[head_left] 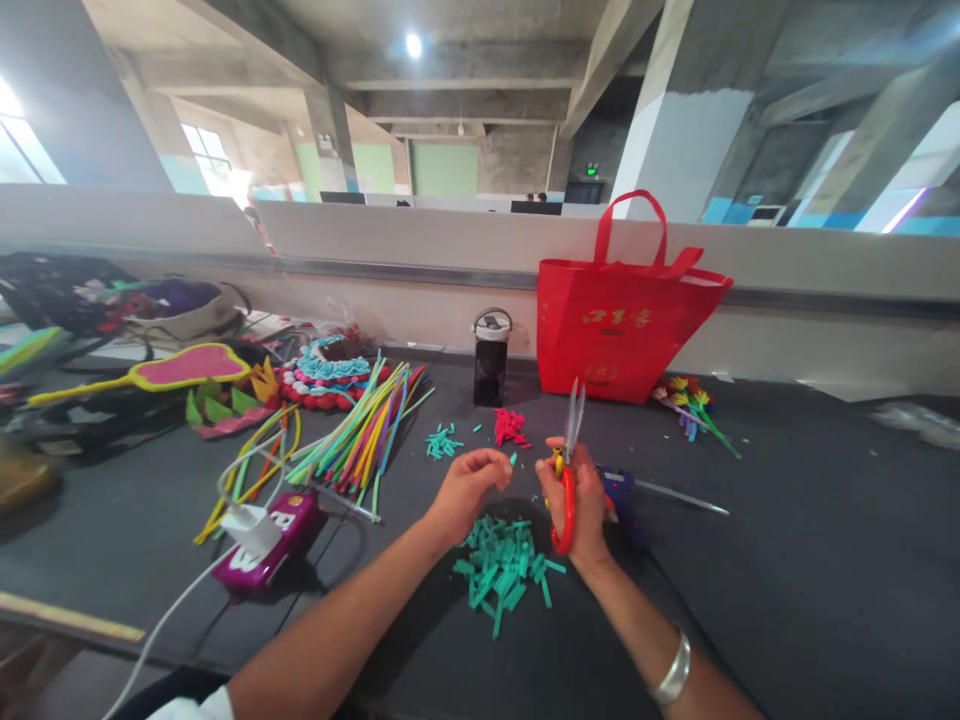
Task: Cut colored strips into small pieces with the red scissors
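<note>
My right hand [581,505] grips red-handled scissors [568,470] with the blades pointing up and slightly apart. My left hand [469,490] hovers just left of them, fingers curled in a pinch; a tiny teal bit [513,459] sits by the fingertips, and I cannot tell whether it is held. Below both hands lies a heap of short teal cut pieces [504,570] on the dark table [787,560]. A smaller teal pile [442,441] and a red pile [510,427] lie farther back.
A bundle of coloured sticks [360,432] fans out at left. A magenta device with a white charger [266,532] lies near the front edge. A black bottle [490,358] and a red tote bag [622,315] stand behind. Small flowers [690,402] and a glue gun [622,492] are at right.
</note>
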The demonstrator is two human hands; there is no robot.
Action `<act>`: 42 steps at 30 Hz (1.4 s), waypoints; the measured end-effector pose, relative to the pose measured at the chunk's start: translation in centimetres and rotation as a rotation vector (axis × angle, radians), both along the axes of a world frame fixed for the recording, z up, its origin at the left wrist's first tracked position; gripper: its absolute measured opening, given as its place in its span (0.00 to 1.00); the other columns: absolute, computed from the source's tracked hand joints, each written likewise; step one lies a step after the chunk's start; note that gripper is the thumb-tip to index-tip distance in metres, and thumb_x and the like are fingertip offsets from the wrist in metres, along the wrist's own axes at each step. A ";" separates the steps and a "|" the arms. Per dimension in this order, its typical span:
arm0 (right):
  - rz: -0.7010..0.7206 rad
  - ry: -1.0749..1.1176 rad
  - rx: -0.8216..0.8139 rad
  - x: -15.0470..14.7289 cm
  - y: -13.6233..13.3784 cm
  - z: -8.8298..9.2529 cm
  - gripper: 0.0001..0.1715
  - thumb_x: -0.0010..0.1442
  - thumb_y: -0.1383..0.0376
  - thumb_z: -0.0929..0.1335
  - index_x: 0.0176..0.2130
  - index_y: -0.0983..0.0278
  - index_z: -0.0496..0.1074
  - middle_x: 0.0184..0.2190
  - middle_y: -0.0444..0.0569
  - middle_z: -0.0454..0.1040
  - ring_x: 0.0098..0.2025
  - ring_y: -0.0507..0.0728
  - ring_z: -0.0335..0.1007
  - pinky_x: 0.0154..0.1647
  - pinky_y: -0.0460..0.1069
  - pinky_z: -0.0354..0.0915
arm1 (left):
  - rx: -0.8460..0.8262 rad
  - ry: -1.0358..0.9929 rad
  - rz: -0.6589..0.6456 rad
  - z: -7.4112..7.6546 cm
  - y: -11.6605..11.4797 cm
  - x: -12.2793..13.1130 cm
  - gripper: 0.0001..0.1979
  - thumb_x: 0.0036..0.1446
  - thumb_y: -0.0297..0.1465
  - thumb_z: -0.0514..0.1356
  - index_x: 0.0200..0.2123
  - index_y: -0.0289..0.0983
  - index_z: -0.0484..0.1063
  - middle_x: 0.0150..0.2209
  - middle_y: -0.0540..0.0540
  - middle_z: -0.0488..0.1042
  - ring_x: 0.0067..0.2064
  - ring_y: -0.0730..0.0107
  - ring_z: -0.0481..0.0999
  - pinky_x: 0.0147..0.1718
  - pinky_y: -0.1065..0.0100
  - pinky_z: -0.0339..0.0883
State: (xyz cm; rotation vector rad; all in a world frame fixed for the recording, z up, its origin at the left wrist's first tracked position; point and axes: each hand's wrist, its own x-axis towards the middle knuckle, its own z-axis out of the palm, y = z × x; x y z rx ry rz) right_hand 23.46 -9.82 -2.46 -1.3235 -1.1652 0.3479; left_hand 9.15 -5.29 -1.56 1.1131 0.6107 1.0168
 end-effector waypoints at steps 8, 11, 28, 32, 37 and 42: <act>0.144 -0.289 -0.059 -1.9 -0.4 -1.6 0.18 0.53 0.69 0.62 0.45 0.62 0.67 0.34 0.46 0.73 0.34 0.54 0.69 0.37 0.48 0.66 | -0.118 -0.260 0.024 0.6 -0.2 -0.2 0.05 0.48 0.30 0.65 0.28 0.35 0.72 0.25 0.50 0.69 0.29 0.75 0.67 0.34 0.71 0.60; 0.129 -0.356 -0.056 -2.3 -0.5 -1.9 0.16 0.52 0.70 0.62 0.43 0.62 0.66 0.35 0.47 0.71 0.37 0.56 0.69 0.39 0.49 0.65 | -0.157 -0.276 0.025 0.6 -0.3 -0.2 0.06 0.48 0.30 0.65 0.27 0.35 0.72 0.24 0.51 0.69 0.28 0.75 0.67 0.33 0.72 0.60; 0.132 -0.390 -0.115 -2.2 -0.8 -1.6 0.15 0.52 0.72 0.61 0.40 0.62 0.67 0.34 0.47 0.72 0.36 0.56 0.69 0.38 0.48 0.65 | -0.146 -0.236 0.015 0.4 -0.5 0.0 0.08 0.47 0.32 0.66 0.25 0.34 0.71 0.24 0.51 0.66 0.28 0.75 0.65 0.33 0.71 0.60; 0.134 -0.374 -0.092 -2.3 -0.8 -1.5 0.16 0.51 0.73 0.61 0.40 0.61 0.68 0.32 0.45 0.72 0.35 0.55 0.69 0.37 0.47 0.64 | -0.142 -0.248 0.005 0.6 -0.6 0.0 0.08 0.47 0.32 0.66 0.25 0.34 0.70 0.24 0.51 0.66 0.28 0.75 0.65 0.33 0.71 0.60; 0.139 -0.370 -0.072 -2.3 -0.9 -1.3 0.16 0.52 0.73 0.61 0.40 0.62 0.69 0.32 0.46 0.74 0.34 0.54 0.71 0.37 0.47 0.65 | -0.141 -0.261 -0.002 0.8 -0.6 0.1 0.08 0.48 0.32 0.65 0.25 0.34 0.70 0.23 0.51 0.66 0.27 0.75 0.64 0.32 0.71 0.60; 0.145 -0.372 -0.023 -2.3 -0.9 -1.5 0.19 0.51 0.73 0.61 0.43 0.62 0.70 0.34 0.46 0.75 0.34 0.55 0.72 0.37 0.47 0.66 | -0.139 -0.247 0.001 0.8 -0.5 0.0 0.08 0.47 0.32 0.65 0.25 0.35 0.70 0.23 0.51 0.66 0.27 0.75 0.65 0.33 0.70 0.60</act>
